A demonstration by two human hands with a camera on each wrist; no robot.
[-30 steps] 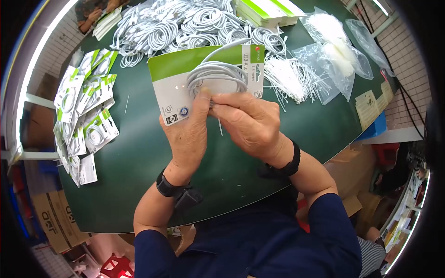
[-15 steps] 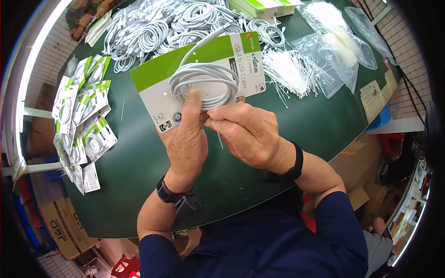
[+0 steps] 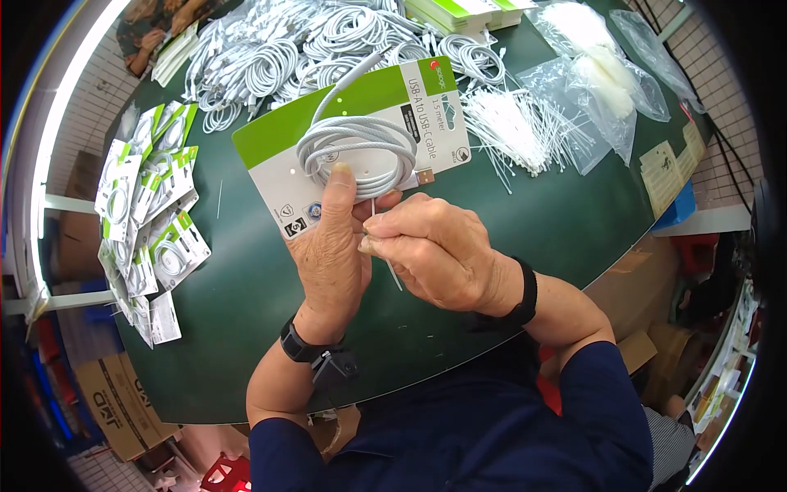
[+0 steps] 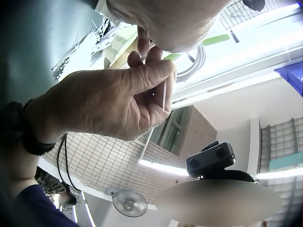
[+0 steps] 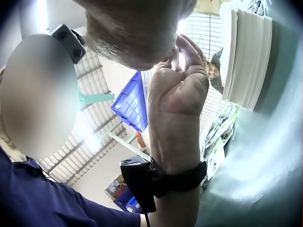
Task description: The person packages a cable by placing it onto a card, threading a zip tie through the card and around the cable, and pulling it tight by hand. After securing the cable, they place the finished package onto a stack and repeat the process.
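My left hand (image 3: 332,254) grips a green-and-white retail card (image 3: 266,156), its thumb pressing a coiled pale-grey USB cable (image 3: 354,125) against the front. The print reads USB-A to USB-C cable, 1.5 meter. One cable end sticks up past the card's top edge, and a USB-A plug (image 3: 425,175) pokes out below the coil. Just under the card, my right hand (image 3: 443,250) pinches a thin white cable tie (image 3: 397,275) between thumb and forefinger. In the left wrist view the tie's strip (image 4: 164,97) shows at the right hand's fingertips. The card's back is hidden.
A large heap of coiled cables (image 3: 270,66) covers the table's far side, beside stacked cards (image 3: 467,18). Loose white cable ties (image 3: 520,131) and clear plastic bags (image 3: 602,90) lie at right. Carded cables (image 3: 168,254) are piled at left. Another person's hands (image 3: 152,38) are at far left.
The card has tilted to face the head camera more and shifted slightly left. My right hand has drawn down away from the coil, baring more of the tie and the USB-A plug.
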